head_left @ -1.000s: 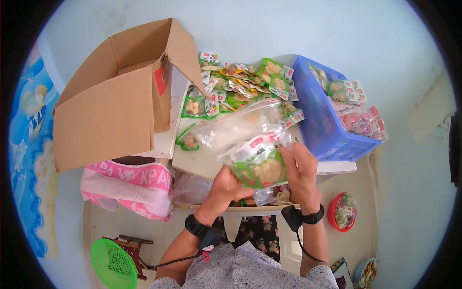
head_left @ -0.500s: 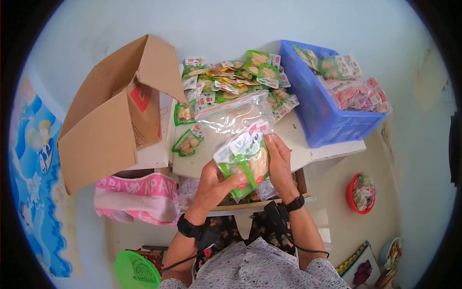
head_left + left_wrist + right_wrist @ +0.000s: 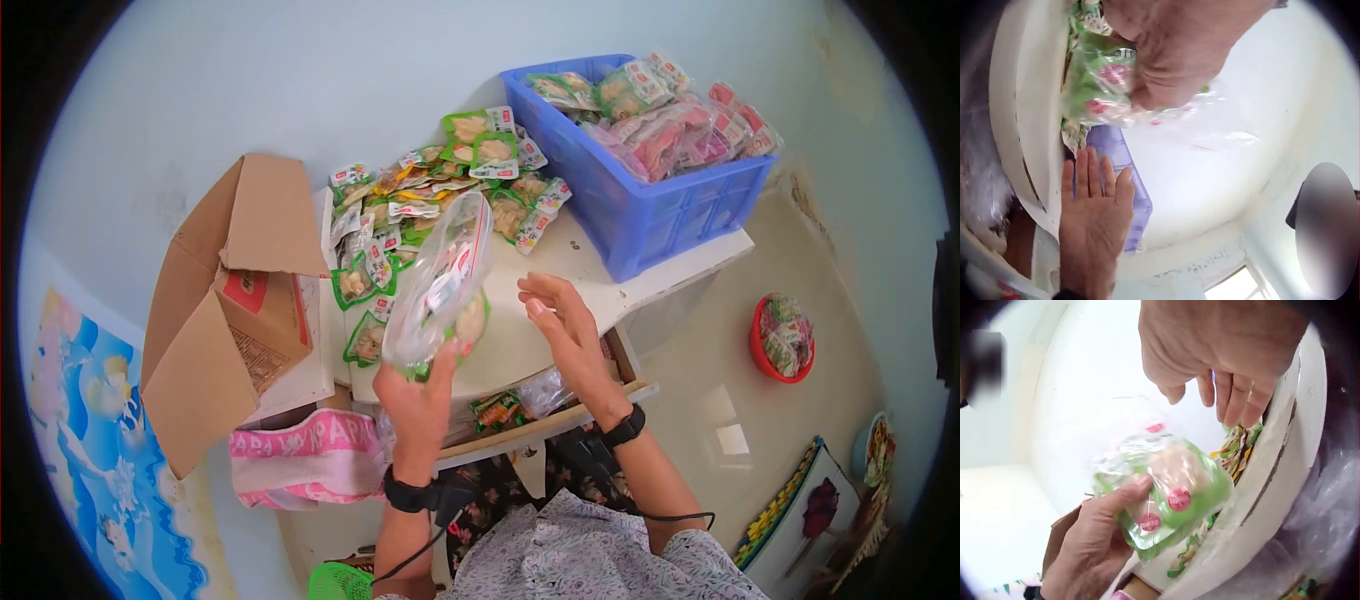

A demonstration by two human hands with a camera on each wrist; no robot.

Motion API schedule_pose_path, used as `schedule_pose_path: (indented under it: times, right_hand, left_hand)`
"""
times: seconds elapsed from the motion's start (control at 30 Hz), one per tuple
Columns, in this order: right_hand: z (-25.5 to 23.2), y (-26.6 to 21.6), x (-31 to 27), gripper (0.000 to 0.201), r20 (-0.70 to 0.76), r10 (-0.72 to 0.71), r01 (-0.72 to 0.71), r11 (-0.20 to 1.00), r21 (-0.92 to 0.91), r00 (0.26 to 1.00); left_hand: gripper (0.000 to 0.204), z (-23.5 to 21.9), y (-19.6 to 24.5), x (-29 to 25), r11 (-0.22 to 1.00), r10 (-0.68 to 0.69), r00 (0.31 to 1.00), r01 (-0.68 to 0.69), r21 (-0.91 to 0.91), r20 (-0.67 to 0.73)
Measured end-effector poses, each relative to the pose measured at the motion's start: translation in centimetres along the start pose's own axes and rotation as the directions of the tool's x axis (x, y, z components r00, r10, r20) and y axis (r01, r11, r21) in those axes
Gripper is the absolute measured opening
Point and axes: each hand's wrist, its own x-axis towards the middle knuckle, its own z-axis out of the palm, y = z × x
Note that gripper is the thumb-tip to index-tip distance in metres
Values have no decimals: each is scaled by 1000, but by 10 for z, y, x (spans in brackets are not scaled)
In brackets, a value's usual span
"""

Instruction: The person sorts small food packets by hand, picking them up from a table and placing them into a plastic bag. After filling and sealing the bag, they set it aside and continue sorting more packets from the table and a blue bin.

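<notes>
My left hand grips the lower edge of a clear zip bag, which is tilted upright over the white table. Green-and-white food packets lie inside the bag, and in the right wrist view the left thumb presses on them. My right hand is held to the right of the bag, apart from it, fingers extended. The left wrist view shows its palm turned up with nothing on it. Beyond the bag, a heap of similar packets covers the back of the table.
A blue crate full of bagged packets stands at the table's back right. An open cardboard box is at the left. Below the table edge is an open drawer, with a pink towel beside it. A red basket sits on the floor.
Both hands held the bag before; the right hand has let go and moved away to the right. The left hand has tipped the bag more upright. The head view has turned rightward.
</notes>
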Motion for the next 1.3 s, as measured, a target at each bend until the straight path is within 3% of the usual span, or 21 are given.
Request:
schedule_pose_path:
  times: [0.07, 0.1, 0.2, 0.23, 0.33, 0.43, 0.53, 0.63, 0.67, 0.77, 0.87, 1.0, 1.1, 1.17, 1.23, 1.3]
  right_hand:
    - [-12, 10, -3, 37, 90, 41, -28, 989, -144, 995]
    - [-9, 13, -4, 33, 92, 7, 5, 992, -127, 996]
    - [0, 13, -9, 35, 98, -40, 55, 985, -162, 994]
    - [4, 8, -10, 36, 103, -54, 68, 987, -145, 993]
    - [12, 5, -12, 37, 5, -108, 108, 987, -117, 994]
    - [4, 13, -12, 40, -82, 36, -38, 999, -22, 996]
    - [2, 16, -10, 44, 72, -6, 19, 983, -180, 997]
    - [-1, 3, -16, 71, 120, 53, -31, 983, -181, 991]
    - [1, -2, -16, 79, 133, 56, -32, 984, -178, 990]
    - [10, -5, -14, 104, 171, -111, 117, 993, -26, 979]
    - [11, -22, -17, 110, 156, -100, 136, 960, -245, 983]
    - [12, -11, -18, 106, 102, -110, 138, 932, -336, 989]
    - [13, 0, -17, 104, 56, -123, 135, 915, -379, 991]
    - [15, 0, -18, 102, 30, -102, 105, 916, -388, 994]
    - [16, -3, -17, 102, 23, -42, 47, 943, -328, 999]
    - [14, -1, -12, 103, 28, -82, 86, 953, -290, 996]
  left_hand:
    - [35, -7, -6, 9, 995, -85, 989, 78, 56, 119]
    - [35, -9, -7, 17, 990, -122, 977, 109, 86, 173]
    - [39, -19, 12, 38, 959, -266, 933, 281, -30, 242]
    - [46, -19, 17, 42, 957, -255, 930, 282, -71, 264]
    - [48, -20, 26, 48, 981, -158, 955, 122, 152, 253]
    - [50, -20, 45, 52, 928, -202, 928, 79, 365, 312]
    - [49, -17, 35, 56, 853, -202, 935, 22, 522, 291]
    - [50, -26, 26, 60, 976, -211, 943, 215, 13, 255]
    - [51, -25, 23, 56, 977, -204, 951, 212, -8, 231]
    - [56, -12, 1, 39, 988, -151, 974, 154, -7, 170]
    - [57, -4, -17, 22, 989, -97, 974, 118, -90, 207]
    - [63, 2, -16, 9, 906, -239, 937, 310, -289, 256]
    - [74, -4, -50, 6, 904, -252, 896, 353, -241, 365]
    - [80, 2, -65, 0, 930, -202, 925, 284, -232, 323]
    - [83, 6, -56, -3, 951, -163, 946, 227, -211, 282]
    - [82, 4, -39, -5, 966, -133, 958, 183, -182, 255]
